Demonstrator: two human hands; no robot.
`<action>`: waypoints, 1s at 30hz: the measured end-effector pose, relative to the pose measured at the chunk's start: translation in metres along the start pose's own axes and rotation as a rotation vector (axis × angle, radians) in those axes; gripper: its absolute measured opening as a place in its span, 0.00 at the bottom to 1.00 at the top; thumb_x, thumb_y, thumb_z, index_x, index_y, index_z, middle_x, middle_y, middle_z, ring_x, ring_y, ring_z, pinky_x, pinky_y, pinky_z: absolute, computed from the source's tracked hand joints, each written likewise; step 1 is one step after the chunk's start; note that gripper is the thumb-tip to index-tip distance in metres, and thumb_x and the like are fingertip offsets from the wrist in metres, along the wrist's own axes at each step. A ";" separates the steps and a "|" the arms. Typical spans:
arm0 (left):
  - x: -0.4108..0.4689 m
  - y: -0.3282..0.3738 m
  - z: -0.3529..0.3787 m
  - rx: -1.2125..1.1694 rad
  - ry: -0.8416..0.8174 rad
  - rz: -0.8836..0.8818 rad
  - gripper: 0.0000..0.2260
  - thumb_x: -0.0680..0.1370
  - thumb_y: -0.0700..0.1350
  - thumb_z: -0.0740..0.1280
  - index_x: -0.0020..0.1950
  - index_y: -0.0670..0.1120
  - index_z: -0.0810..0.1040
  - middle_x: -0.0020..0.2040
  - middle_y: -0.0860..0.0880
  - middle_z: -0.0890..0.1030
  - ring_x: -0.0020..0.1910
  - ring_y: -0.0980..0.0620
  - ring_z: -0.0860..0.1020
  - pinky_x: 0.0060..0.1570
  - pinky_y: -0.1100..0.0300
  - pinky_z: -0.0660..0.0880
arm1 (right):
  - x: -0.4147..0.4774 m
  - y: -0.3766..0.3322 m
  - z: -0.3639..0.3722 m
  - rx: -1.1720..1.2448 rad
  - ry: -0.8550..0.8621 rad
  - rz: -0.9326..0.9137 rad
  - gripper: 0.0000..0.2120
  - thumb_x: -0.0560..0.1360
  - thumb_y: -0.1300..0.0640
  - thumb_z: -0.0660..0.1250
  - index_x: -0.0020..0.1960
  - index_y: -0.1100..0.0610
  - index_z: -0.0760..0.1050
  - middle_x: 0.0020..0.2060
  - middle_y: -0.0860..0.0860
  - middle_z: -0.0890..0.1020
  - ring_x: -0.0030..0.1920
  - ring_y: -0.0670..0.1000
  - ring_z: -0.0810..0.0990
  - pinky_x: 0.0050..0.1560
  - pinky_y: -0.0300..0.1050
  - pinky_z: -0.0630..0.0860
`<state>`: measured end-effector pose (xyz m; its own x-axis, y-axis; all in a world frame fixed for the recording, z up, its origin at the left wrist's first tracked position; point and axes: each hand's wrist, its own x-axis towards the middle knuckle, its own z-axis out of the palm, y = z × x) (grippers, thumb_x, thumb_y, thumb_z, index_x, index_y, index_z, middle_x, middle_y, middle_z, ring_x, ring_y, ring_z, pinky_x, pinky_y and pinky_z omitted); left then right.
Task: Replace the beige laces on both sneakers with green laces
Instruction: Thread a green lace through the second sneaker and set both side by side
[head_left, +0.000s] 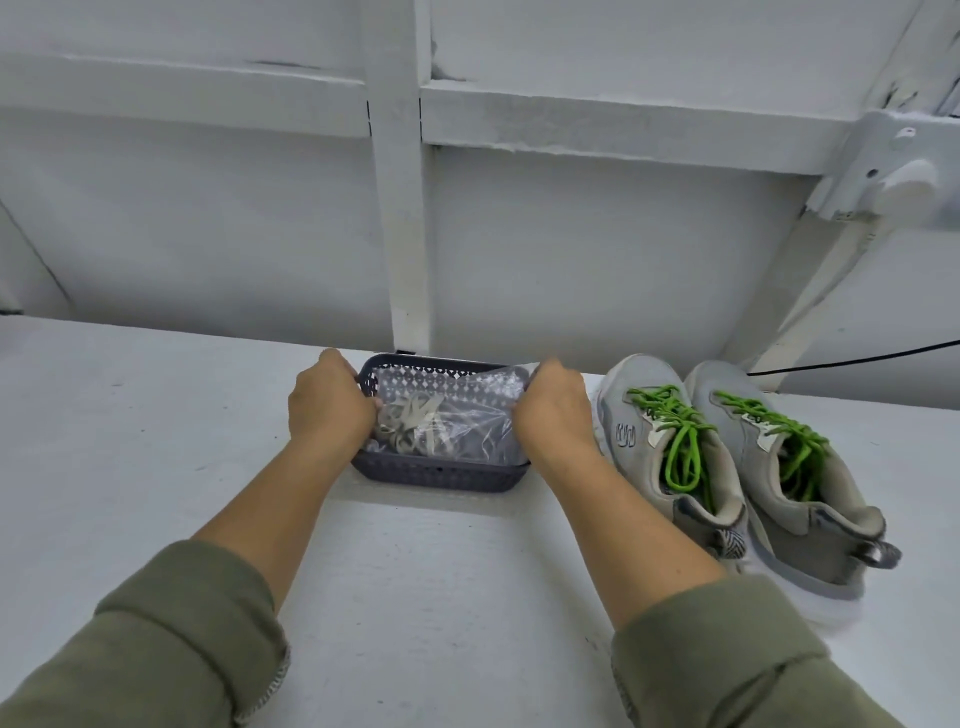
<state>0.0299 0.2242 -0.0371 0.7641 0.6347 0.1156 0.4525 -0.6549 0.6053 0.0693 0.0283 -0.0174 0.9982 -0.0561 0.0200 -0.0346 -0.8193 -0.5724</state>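
1. At mid-frame, against the wall, a dark basket (441, 475) sits on the white bench (156, 441). The left hand (330, 402) is clamped on its left rim and the right hand (553, 410) on its right rim. Judged from that two-sided grip, a lift or slide could tip it if one hand lets go early.
2. Inside the basket lie the beige laces (410, 421), partly under a clear plastic bag (478, 410). The bag is loose and light; a quick pull could flick it, and the laces, out over the rim.
3. At right of the frame the two sneakers (737, 467) stand side by side, both already threaded with green laces (685, 441), so the task looks nearly complete. The nearer shoe is just beside the right hand, and a sideways move of the basket could knock it.
4. The green ends lie loose inside the shoes and appear untied; a bump might drag them slack.
5. A black cable (857, 361) runs along the upper right, well apart from both hands, and poses little risk.
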 end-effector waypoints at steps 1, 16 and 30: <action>-0.003 0.003 0.002 0.009 -0.018 -0.007 0.17 0.71 0.44 0.76 0.53 0.42 0.72 0.48 0.42 0.80 0.43 0.44 0.75 0.38 0.54 0.68 | -0.001 0.002 -0.003 -0.011 -0.005 0.008 0.11 0.77 0.68 0.60 0.59 0.62 0.71 0.56 0.59 0.74 0.41 0.55 0.71 0.39 0.47 0.67; -0.107 0.137 0.033 -0.177 -0.215 0.533 0.14 0.77 0.53 0.67 0.58 0.47 0.77 0.53 0.50 0.79 0.49 0.51 0.77 0.48 0.60 0.70 | -0.024 0.101 -0.155 -0.447 0.096 0.018 0.16 0.79 0.48 0.58 0.64 0.54 0.70 0.62 0.58 0.69 0.64 0.60 0.66 0.59 0.55 0.67; -0.164 0.161 0.068 -0.095 -0.291 0.307 0.05 0.66 0.44 0.74 0.39 0.52 0.81 0.34 0.52 0.83 0.39 0.54 0.81 0.40 0.60 0.77 | -0.020 0.190 -0.184 -0.105 -0.200 0.165 0.29 0.73 0.65 0.58 0.72 0.47 0.65 0.61 0.59 0.72 0.53 0.60 0.76 0.42 0.47 0.73</action>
<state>0.0090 -0.0136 -0.0121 0.9605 0.2655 0.0834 0.1499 -0.7459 0.6489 0.0343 -0.2313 0.0242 0.9680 -0.0886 -0.2348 -0.1921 -0.8636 -0.4661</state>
